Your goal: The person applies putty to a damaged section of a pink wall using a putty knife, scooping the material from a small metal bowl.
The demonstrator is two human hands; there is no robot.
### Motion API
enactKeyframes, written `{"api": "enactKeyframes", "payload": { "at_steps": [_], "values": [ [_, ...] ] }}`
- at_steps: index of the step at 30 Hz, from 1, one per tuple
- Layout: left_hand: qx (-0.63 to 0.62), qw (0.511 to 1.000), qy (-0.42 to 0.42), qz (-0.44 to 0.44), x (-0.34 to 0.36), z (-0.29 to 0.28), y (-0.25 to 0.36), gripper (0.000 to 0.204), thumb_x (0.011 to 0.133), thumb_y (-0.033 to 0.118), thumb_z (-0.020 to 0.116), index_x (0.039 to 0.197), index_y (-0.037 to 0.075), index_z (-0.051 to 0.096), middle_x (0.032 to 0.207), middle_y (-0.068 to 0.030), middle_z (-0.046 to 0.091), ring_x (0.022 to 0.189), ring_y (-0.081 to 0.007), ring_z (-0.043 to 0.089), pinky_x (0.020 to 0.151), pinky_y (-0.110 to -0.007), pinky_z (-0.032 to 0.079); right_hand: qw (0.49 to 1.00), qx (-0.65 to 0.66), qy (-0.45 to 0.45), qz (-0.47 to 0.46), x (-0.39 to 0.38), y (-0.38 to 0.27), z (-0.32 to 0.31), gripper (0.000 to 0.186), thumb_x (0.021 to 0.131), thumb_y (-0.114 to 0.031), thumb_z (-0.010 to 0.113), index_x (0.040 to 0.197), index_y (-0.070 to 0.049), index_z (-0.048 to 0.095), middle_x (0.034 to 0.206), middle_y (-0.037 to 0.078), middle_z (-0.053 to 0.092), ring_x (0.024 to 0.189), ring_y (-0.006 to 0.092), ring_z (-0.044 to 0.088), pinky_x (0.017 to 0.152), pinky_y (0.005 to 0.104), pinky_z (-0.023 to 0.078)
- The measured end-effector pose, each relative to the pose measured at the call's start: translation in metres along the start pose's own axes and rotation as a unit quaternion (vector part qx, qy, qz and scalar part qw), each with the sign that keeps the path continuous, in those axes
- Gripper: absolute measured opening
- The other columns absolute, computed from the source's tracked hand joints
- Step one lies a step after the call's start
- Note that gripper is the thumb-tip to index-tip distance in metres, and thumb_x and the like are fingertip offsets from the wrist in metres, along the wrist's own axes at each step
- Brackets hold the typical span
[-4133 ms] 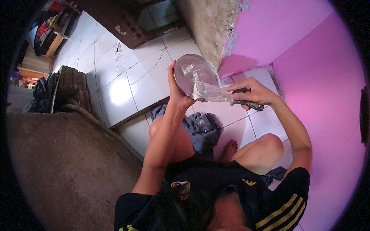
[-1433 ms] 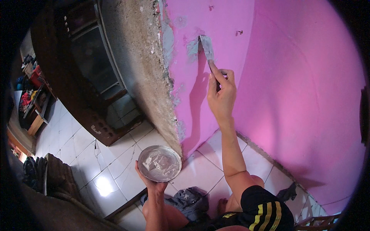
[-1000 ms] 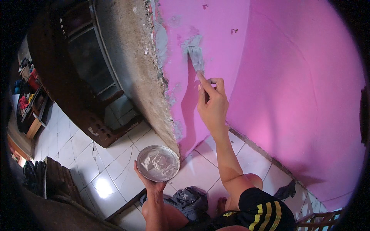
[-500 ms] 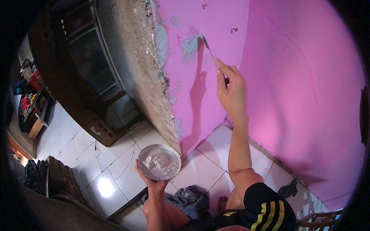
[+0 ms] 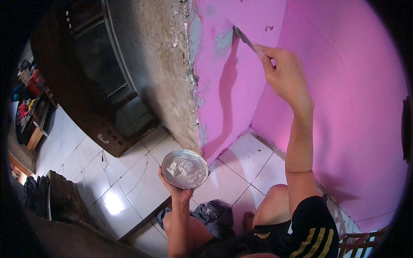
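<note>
Below, my left hand (image 5: 178, 190) supports one round silvery dish (image 5: 195, 157) near the wall's foot, open side up, presumably so that its pale paste (image 5: 185, 170) does not spill. Above, my right hand (image 5: 284, 71) is closed round one scraper (image 5: 246, 38), blade edge-on to the pink wall (image 5: 213, 86), apparently angled for working beside one grey patch (image 5: 222, 43); contact cannot be told. One dark cloth bundle (image 5: 214, 215) lies by my legs.
</note>
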State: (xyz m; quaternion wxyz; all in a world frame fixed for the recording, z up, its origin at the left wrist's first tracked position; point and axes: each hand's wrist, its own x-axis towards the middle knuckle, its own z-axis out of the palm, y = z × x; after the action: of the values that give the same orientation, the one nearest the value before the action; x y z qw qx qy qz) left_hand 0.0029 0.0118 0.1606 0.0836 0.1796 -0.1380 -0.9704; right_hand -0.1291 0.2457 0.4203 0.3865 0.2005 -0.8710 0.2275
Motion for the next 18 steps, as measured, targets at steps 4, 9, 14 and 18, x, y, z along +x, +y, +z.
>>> {"api": "enactKeyframes", "payload": {
  "at_steps": [4, 9, 14, 18],
  "values": [
    [-0.021, 0.998, -0.048, -0.037, 0.013, -0.022, 0.003, 0.076, 0.083, 0.07, 0.044, 0.133, 0.013, 0.047, 0.134, -0.0138, 0.047, 0.117, -0.0363, 0.049, 0.1, -0.057, 0.039, 0.997, -0.076, -0.017, -0.029, 0.0, -0.029, -0.008, 0.03, 0.086, -0.011, 0.053, 0.113, -0.006, 0.067, 0.08, 0.025, 0.063, 0.079, 0.0415, 0.062, 0.072, 0.0497, 0.049],
    [-0.013, 0.998, -0.015, -0.067, 0.016, -0.018, 0.0, 0.079, 0.082, 0.072, 0.042, 0.134, 0.013, 0.047, 0.133, -0.014, 0.048, 0.118, -0.0364, 0.049, 0.1, -0.058, 0.039, 0.994, -0.095, -0.009, -0.048, -0.011, -0.042, -0.002, 0.033, 0.083, -0.011, 0.056, 0.113, -0.002, 0.065, 0.08, 0.025, 0.064, 0.079, 0.0404, 0.063, 0.073, 0.0495, 0.05],
    [-0.025, 0.996, -0.044, -0.074, 0.02, -0.026, 0.001, 0.079, 0.082, 0.072, 0.041, 0.134, 0.013, 0.047, 0.132, -0.014, 0.05, 0.118, -0.0365, 0.049, 0.099, -0.059, 0.039, 0.996, -0.079, -0.04, -0.014, -0.027, -0.068, 0.002, 0.034, 0.082, -0.011, 0.058, 0.114, -0.001, 0.065, 0.08, 0.024, 0.065, 0.079, 0.0395, 0.064, 0.073, 0.0483, 0.051],
    [-0.021, 0.996, -0.046, -0.07, 0.023, -0.029, 0.001, 0.08, 0.082, 0.073, 0.041, 0.134, 0.012, 0.046, 0.133, -0.0142, 0.049, 0.119, -0.037, 0.049, 0.099, -0.06, 0.039, 0.995, -0.085, -0.04, -0.03, -0.042, -0.075, 0.007, 0.032, 0.083, -0.012, 0.059, 0.113, -0.001, 0.066, 0.08, 0.023, 0.065, 0.079, 0.0401, 0.064, 0.072, 0.0478, 0.051]
  ]
}}
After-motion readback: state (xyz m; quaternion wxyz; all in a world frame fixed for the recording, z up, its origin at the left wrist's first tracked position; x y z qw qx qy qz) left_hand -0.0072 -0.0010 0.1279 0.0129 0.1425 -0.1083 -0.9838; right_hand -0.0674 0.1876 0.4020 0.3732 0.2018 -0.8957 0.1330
